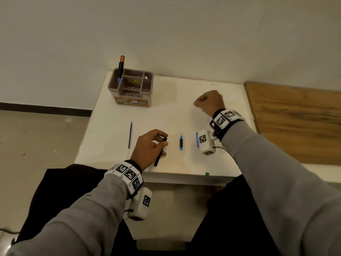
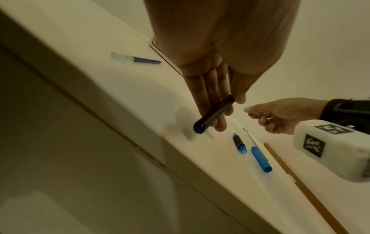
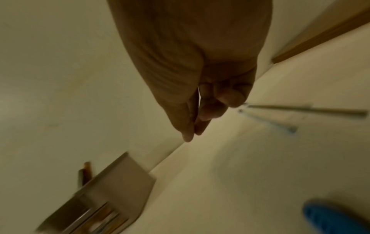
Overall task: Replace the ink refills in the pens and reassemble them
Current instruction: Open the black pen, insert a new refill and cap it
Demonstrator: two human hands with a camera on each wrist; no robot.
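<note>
My left hand [image 1: 151, 145] pinches a black pen barrel [image 1: 160, 153] between thumb and fingers near the table's front edge; the barrel [image 2: 212, 117] hangs tilted just above the white table [image 1: 166, 115]. To its right lie a short black-and-blue pen section [image 1: 181, 142] and a blue cap [image 1: 197, 139]. A purple refill [image 1: 130, 134] lies to the left. My right hand [image 1: 208, 101] hovers at the far right, fingers curled, thumb and forefinger tips together, with nothing visible between them. Two thin refills [image 3: 300, 109] lie blurred beside it.
A brown compartment organizer [image 1: 131, 87] stands at the table's back left with an orange-capped pen [image 1: 120, 69] upright in it. A wooden surface [image 1: 295, 122] adjoins the table on the right. A small green bit [image 1: 207, 174] sits at the front edge.
</note>
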